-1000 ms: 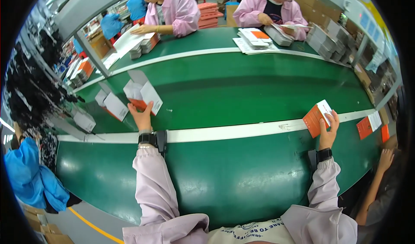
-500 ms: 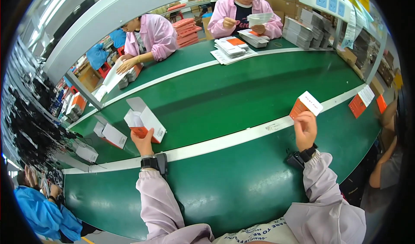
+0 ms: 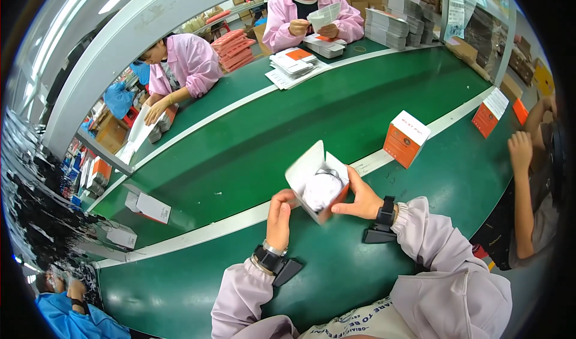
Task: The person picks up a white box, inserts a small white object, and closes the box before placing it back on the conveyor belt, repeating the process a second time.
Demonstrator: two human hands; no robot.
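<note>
An open orange-and-white carton [image 3: 306, 165] is held up over the near white rail, its top flaps standing apart. Inside it sits a white wrapped item [image 3: 323, 190] with a dark loop, perhaps a cable, at its top. My right hand [image 3: 365, 200] grips the carton's right side, thumb at the near face. At the left side, the curled fingers of my left hand [image 3: 279, 219] press on the carton. To the right of my hands, a closed orange-and-white carton [image 3: 407, 141] stands at the rail.
Another closed carton [image 3: 489, 112] stands farther right, by a co-worker's arm [image 3: 521, 171]. Two open cartons, one white [image 3: 150, 207] and one partly hidden [image 3: 122, 236], are on the left. Across the green belt [image 3: 240, 159], two people in pink handle papers and cartons. A metal frame [image 3: 114, 45] arches overhead.
My left hand has brought the open carton rightward from the belt. My right hand has left the closed carton and taken hold of the open one. The view has shifted.
</note>
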